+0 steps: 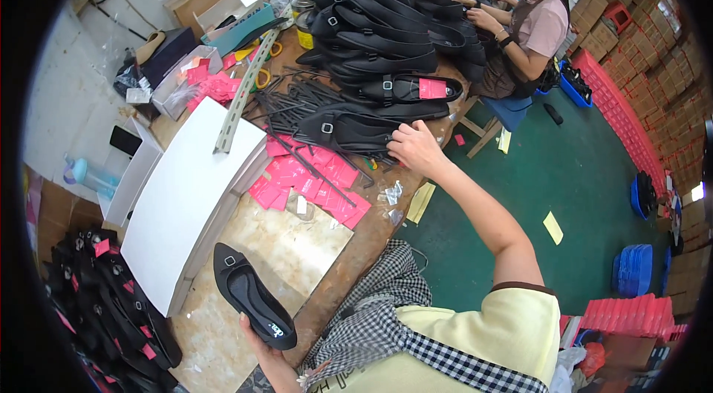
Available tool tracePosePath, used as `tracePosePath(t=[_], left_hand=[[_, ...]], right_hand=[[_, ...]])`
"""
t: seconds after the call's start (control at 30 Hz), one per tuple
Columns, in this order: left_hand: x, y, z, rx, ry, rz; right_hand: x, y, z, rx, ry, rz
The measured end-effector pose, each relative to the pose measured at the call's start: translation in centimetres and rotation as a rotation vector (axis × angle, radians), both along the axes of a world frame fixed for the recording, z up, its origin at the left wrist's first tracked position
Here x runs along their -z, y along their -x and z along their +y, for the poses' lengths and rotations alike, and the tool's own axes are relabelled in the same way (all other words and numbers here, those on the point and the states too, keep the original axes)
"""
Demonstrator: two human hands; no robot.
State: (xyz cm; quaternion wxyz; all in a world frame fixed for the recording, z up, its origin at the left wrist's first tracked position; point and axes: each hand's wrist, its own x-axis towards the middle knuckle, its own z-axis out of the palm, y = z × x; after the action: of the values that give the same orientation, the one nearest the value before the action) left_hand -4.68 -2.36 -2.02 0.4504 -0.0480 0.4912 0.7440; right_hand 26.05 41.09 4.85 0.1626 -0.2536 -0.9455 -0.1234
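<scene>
My left hand (261,348) grips a black pointed flat shoe (255,295) by its heel, low over the near part of the workbench. The shoe has a square silver buckle on its toe and a light mark on its insole. My right hand (417,149) reaches out to the pile, its fingers closed at the heel end of another black buckled shoe (345,128); the fingertips are partly hidden. Beside that shoe lie many thin black sticks (293,103) and a spread of pink cards (312,181).
A tall heap of black shoes (379,29) covers the far bench. A stack of white sheets (193,192), with a metal angle bar (249,89) on it, stands left. More shoes (111,311) lie lower left. A co-worker (531,22) sits at far right.
</scene>
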Motion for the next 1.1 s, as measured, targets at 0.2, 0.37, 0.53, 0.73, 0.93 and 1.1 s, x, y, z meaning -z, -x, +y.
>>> tracePosePath(t=[0.2, 0.37, 0.53, 0.73, 0.93, 1.1], left_hand=[[-1.6, -1.1, -0.8, -0.084, 0.049, 0.001], [-1.1, -2.7, 1.6, -0.232, 0.053, 0.089], [-0.5, -1.5, 0.5, -0.439, 0.275, 0.299], [-0.5, -0.3, 0.2, -0.422, 0.516, 0.384], [-2.8, -1.1, 0.7, -0.309, 0.898, 1.368], [-8.5, -4.3, 4.2, 0.465, 0.683, 1.741]], right_hand=[[-6.0, 3.8, -1.2, -0.078, 0.079, 0.265], [-6.2, 9.1, -12.6, -0.361, 0.354, -0.071], [-8.3, 5.9, -1.0, -0.175, 0.413, 0.347], [-0.4, -12.2, 24.3, 0.553, 0.084, 0.035], [9.4, -13.7, 31.9, 0.588, 0.384, -0.371], [7.1, -15.4, 30.3, 0.606, -0.024, -0.429]])
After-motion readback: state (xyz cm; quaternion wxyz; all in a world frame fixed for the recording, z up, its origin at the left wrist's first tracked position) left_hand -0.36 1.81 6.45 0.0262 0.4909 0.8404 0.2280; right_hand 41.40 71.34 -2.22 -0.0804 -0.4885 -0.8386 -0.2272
